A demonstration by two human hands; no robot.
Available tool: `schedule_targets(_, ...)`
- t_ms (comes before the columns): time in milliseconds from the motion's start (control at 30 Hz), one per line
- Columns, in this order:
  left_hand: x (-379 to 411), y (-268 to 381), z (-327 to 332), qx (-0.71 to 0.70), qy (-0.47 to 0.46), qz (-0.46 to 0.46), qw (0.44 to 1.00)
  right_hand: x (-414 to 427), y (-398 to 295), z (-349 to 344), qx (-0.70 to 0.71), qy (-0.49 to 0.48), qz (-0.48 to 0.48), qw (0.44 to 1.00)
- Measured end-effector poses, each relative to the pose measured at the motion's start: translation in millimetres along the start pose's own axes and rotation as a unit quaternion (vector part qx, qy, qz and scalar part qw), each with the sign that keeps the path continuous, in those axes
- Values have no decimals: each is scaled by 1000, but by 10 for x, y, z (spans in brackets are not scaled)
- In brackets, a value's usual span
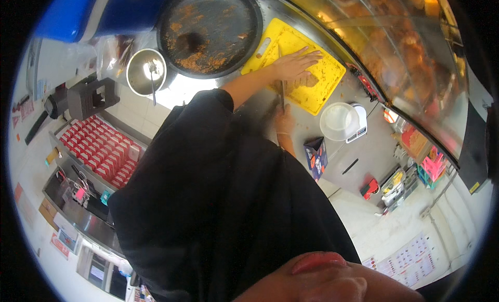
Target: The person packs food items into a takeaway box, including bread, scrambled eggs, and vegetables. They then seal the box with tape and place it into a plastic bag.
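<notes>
My left hand (296, 66) lies spread over a yellow plastic cutting board (325, 93), its fingers straight and apart. Partly under and beside it is a brown piece of food (311, 80), perhaps a breaded cutlet, with slices at its near side. My right hand (285, 121), blurred, grips a long knife (283, 93) by the handle. The blade passes beneath my left hand and wrist, and its tip shows beyond them. Whether the left palm touches the blade is hidden. Brown crumbs are scattered over the board.
A round black pan (210, 33) with crumbs stands left of the board, near a steel bowl (142, 78) holding a fork (152, 80). Right are a translucent tub (339, 121) on a white scale (360, 121) and a dark printed box (315, 156). A glass display case (390, 49) borders the counter.
</notes>
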State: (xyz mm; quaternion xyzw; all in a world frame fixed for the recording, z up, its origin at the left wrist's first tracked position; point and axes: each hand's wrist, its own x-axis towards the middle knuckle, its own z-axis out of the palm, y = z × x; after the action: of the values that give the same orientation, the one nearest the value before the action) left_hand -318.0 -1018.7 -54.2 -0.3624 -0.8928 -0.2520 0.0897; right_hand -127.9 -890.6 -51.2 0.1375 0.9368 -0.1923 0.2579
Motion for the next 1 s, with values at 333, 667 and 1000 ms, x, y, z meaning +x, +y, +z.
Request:
schedule_targets(333, -1428, 661, -1445, -288, -23, -502, 815, 13, 149, -445, -91, 142, -138, 976)
schedule_targets(667, -2546, 1461, -1157, -71, 229, -335, 911, -557, -482, -119, -81, -137, -526, 836)
schedule_targets(1000, -2625, 1928, -801, -32, 84, -368, 926, -774, -526, 61, -147, -206, -589, 768)
